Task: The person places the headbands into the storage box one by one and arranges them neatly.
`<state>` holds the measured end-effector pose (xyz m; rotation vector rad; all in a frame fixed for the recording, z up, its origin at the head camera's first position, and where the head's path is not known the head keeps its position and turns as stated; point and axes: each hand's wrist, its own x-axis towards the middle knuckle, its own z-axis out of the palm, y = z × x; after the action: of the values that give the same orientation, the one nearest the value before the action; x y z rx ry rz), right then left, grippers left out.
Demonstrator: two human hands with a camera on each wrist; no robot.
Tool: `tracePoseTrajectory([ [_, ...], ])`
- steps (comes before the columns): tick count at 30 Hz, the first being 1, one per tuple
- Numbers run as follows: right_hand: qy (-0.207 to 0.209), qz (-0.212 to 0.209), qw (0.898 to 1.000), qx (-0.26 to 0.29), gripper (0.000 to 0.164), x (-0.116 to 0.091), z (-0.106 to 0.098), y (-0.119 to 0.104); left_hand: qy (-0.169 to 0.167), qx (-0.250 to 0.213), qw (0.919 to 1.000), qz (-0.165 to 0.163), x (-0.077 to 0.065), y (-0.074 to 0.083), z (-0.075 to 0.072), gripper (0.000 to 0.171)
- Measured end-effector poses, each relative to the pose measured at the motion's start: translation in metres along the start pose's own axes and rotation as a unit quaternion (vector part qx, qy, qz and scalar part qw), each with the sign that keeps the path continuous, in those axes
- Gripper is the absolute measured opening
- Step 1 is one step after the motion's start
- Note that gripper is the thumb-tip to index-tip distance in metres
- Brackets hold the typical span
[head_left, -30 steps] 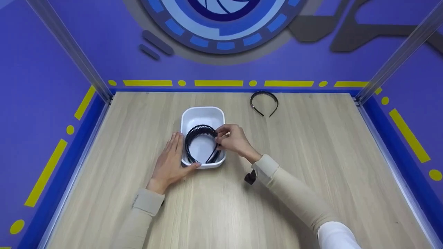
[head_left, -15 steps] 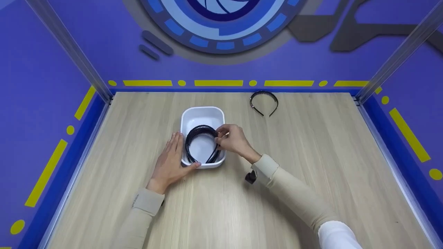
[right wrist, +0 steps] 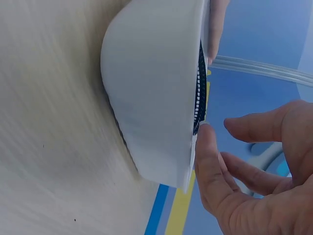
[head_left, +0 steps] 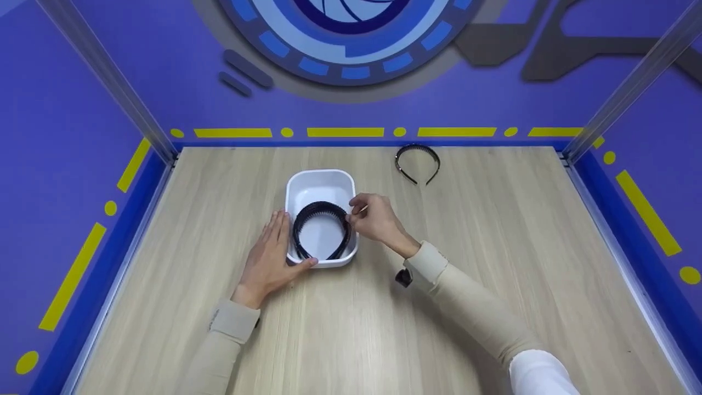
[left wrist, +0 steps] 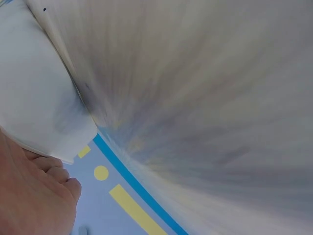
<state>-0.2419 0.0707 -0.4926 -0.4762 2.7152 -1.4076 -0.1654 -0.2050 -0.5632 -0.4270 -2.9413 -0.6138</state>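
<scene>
A white plastic bin (head_left: pixel 312 186) stands on the table with several black toothed headbands (head_left: pixel 321 207) stacked inside it. My left hand (head_left: pixel 267 260) lies along the bin's left wall, its fingers straight and its thumb over the near rim. In the left wrist view the left hand (left wrist: pixel 34 191) touches the white bin (left wrist: pixel 44 78). My right hand (head_left: pixel 378 219) is at the bin's right rim, beside the stack. The right wrist view shows the thumb and fingers of this hand (right wrist: pixel 279 205) apart, with one fingertip by the rim near the toothed headbands (right wrist: pixel 201 88).
Another black headband (head_left: pixel 418 146) lies near the table's back edge, right of the bin, its ends facing me. Blue panels (head_left: pixel 351 112) with yellow marks enclose the wooden table (head_left: pixel 493 230) at the back and sides.
My right hand has let go of a headband and drawn slightly right and away. The stack has settled lower in the bin. My left hand has stayed in place.
</scene>
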Motion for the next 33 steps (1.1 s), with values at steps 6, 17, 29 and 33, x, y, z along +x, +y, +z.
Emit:
tracePoseTrajectory([
  [6,0.004,0.002,1.000,0.005,0.022,0.004,-0.011,0.006,-0.003,0.006,1.0000,-0.001,0.001,0.001,-0.002,0.125],
  [17,0.017,0.009,1.000,-0.017,0.022,0.010,-0.029,0.010,0.011,-0.005,0.9999,0.008,0.000,0.000,-0.003,0.125],
  [29,0.029,0.006,0.999,-0.038,0.023,0.016,-0.046,0.018,0.012,0.003,0.9999,0.005,-0.001,0.000,-0.002,0.125],
  [33,0.034,-0.004,0.998,-0.045,0.023,0.017,-0.055,0.021,0.010,0.003,0.9999,0.005,-0.001,0.001,-0.001,0.126],
])
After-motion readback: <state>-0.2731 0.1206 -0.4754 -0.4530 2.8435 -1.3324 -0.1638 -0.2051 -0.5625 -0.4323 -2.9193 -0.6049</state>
